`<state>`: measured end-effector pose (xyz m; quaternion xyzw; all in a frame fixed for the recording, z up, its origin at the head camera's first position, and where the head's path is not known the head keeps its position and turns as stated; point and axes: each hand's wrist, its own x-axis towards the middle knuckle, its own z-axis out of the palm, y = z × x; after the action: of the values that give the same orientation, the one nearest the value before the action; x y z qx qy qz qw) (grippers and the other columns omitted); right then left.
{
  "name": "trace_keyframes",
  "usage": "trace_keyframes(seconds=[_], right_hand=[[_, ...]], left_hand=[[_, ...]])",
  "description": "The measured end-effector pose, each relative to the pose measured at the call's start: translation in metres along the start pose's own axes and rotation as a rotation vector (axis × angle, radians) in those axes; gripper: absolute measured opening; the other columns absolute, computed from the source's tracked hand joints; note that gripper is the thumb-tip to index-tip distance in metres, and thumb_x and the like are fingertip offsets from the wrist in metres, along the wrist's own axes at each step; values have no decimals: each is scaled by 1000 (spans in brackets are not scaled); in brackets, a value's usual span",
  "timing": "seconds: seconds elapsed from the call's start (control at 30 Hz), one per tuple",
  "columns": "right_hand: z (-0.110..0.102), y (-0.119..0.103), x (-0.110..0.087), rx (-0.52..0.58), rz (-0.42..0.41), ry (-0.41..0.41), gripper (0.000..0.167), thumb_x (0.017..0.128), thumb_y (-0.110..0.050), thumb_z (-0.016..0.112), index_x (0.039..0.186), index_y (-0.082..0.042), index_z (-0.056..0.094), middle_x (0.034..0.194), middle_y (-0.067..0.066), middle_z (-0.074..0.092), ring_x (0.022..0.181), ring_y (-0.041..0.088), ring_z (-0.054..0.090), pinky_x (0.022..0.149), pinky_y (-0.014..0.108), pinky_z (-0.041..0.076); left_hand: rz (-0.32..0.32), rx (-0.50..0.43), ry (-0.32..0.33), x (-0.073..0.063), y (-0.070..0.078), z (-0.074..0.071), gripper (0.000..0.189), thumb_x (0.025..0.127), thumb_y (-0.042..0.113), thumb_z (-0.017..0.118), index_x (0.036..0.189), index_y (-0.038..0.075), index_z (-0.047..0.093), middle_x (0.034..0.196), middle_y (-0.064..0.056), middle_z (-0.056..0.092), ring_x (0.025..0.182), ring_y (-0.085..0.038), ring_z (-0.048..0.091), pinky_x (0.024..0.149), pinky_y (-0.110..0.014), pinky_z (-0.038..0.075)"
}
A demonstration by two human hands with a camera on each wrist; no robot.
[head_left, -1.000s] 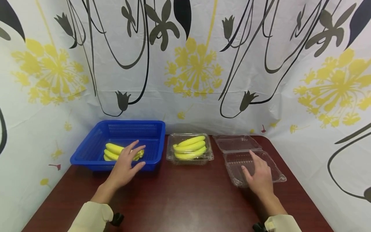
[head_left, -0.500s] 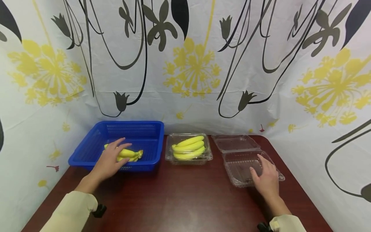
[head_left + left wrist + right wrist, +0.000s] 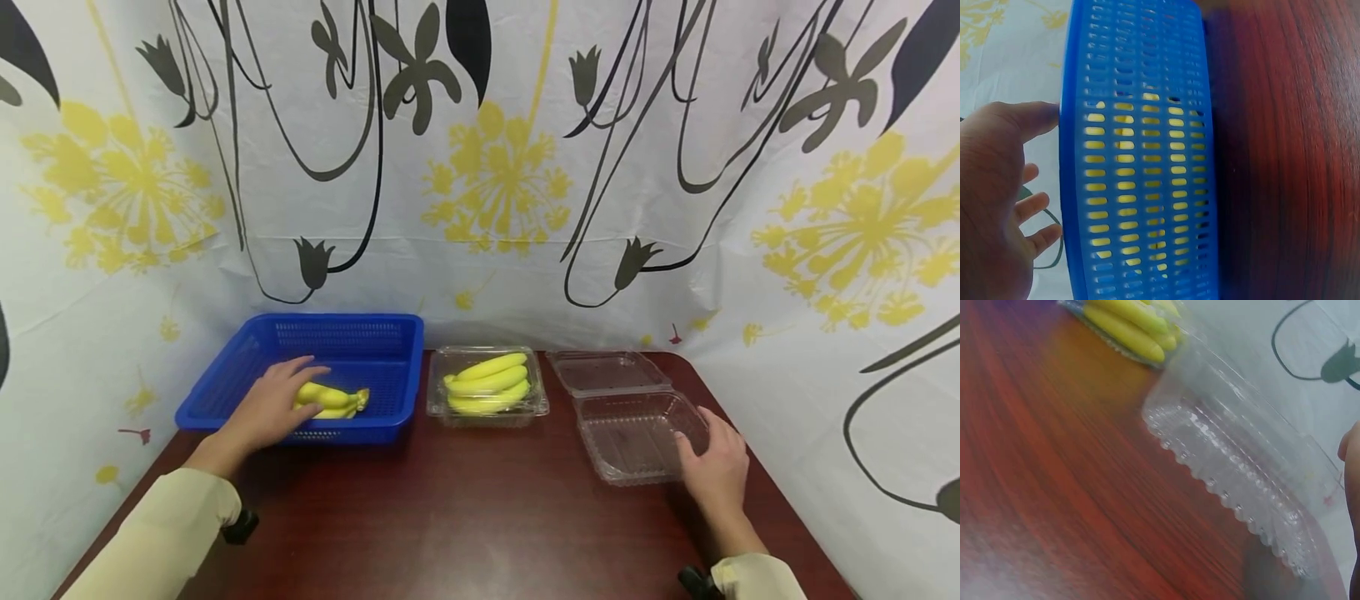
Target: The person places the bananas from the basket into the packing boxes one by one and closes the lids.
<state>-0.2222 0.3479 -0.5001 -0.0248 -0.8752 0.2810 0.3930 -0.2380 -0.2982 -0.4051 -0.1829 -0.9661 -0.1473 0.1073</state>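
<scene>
In the head view my left hand (image 3: 272, 404) reaches over the near rim of a blue plastic basket (image 3: 375, 342), above a bunch of bananas (image 3: 330, 398) lying inside. The hand hides the left part of the bunch. From the left wrist, the thumb and fingers (image 3: 1041, 240) show loosely spread at the rim, and yellow shows through the slotted basket wall (image 3: 1141, 150). On the right, my right hand (image 3: 716, 462) is at the right edge of a hinged clear plastic container (image 3: 630, 433) with its lid folded back, fingers relaxed. Only an edge of this hand appears in the right wrist view.
Between basket and open container stands a closed clear container (image 3: 442, 358) with a bunch of bananas (image 3: 487, 385) in it. All stand along the back of a dark red-brown wooden table (image 3: 465, 517). A patterned white curtain (image 3: 495, 283) hangs behind and at both sides.
My left hand has moved left over the basket, from the stem end of the bananas to their other end. My right hand has shifted right, from over the open container to its right edge.
</scene>
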Motion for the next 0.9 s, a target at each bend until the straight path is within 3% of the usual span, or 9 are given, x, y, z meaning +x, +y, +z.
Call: trace_keyframes(seconds=[0.17,0.33,0.47,0.53,0.6,0.7,0.8,0.9], right_hand=[[-6,5,0,34,159,-48,45,85,-10,70,127,0,57,128,26,53,121,47,42,97,63,30],[-10,6,-3,122,370,-134,42,92,-17,66,130,-1,57,129,23,52,123,41,44,98,55,34],[-12,5,-3,187,543,-215,49,96,-30,62,138,-7,52,137,18,53,125,35,47,91,36,39],[-12,3,-2,228,599,-239,51,96,-33,61,140,-10,50,139,16,52,121,22,52,83,24,41],[-10,3,-1,283,630,-235,50,96,-30,62,140,-10,51,136,10,56,111,9,55,77,15,41],[-7,4,-1,419,662,-204,46,95,-24,65,136,-6,53,120,-2,62,92,-6,54,71,12,46],[-5,7,-3,559,693,-168,43,93,-19,67,131,-2,57,102,-16,63,84,-3,58,69,12,48],[-4,8,-8,629,688,-159,40,92,-18,69,127,-2,60,97,-21,64,83,-1,59,68,12,48]], left_hand=[[-22,24,-26,-1,-11,3,52,90,28,69,136,8,56,140,-26,45,127,-52,33,96,-72,27],[-120,-16,-51,-5,-29,5,52,91,32,68,135,5,56,140,-30,42,127,-56,28,94,-75,24],[-156,-82,-60,-8,-39,4,53,91,29,68,133,1,56,139,-34,41,125,-59,28,93,-75,24],[-152,-106,-60,-7,-42,3,54,90,28,69,132,-1,55,137,-35,42,124,-58,30,95,-73,24],[-139,-115,-64,-6,-43,3,56,88,27,72,131,-3,55,134,-36,45,124,-57,32,97,-71,23],[-132,-120,-89,-2,-44,2,61,85,27,75,131,-5,54,132,-36,46,124,-56,34,97,-70,22],[-137,-116,-122,0,-44,-1,64,82,27,78,131,-6,54,131,-37,45,123,-56,34,96,-70,23],[-150,-108,-152,1,-45,-3,64,81,25,78,131,-7,53,132,-38,44,123,-57,33,97,-70,23]])
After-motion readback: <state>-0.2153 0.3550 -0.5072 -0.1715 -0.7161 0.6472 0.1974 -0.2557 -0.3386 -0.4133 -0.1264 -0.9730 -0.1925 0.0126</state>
